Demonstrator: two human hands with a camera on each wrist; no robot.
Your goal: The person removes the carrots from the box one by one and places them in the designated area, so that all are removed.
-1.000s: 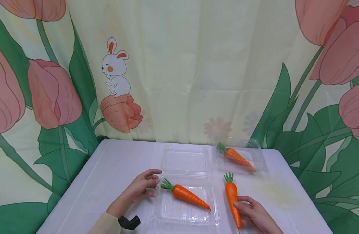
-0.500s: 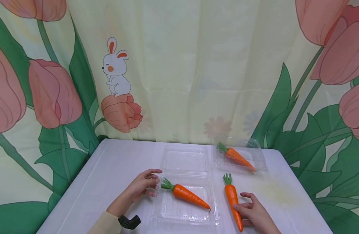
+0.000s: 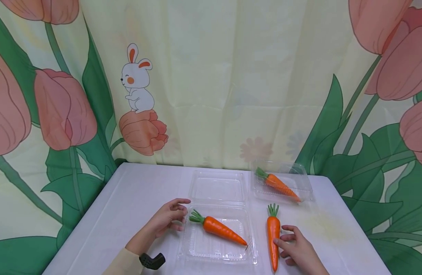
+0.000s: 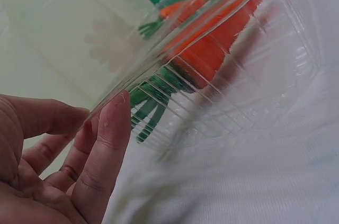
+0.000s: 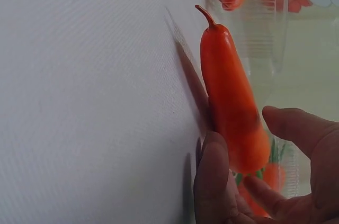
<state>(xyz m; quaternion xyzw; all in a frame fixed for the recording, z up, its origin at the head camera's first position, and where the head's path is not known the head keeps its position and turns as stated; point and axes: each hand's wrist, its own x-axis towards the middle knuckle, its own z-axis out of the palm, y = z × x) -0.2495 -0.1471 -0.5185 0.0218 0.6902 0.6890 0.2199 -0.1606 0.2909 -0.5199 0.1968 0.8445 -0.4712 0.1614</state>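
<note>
Swung from a slant to nearly straight up and down in the head view, the loose carrot [image 3: 273,229] has its leafy top a little further right than half a second ago, while the left hand [image 3: 169,219] and both boxes have stayed put. That carrot lies right of the lower centre of the frame, leaves up and point toward the bottom edge. Beside it, the right hand [image 3: 296,248] has its thumb over the orange body and its forefinger held off to the right; from the right wrist view I cannot fairly tell whether thumb and fingers pinch the carrot or only rest loosely about it.

At lower centre, the left hand pinches the left rim of the open box [image 3: 197,252] between thumb and finger. Inside that box the middle carrot [image 3: 222,231] lies tilted, leaves at upper left, and the clear lid [image 3: 217,187] is folded back above it in the frame. Toward the right, behind the loose carrot, the second box [image 3: 301,177] holds the far carrot [image 3: 279,185] on the white table [image 3: 145,183].
</note>
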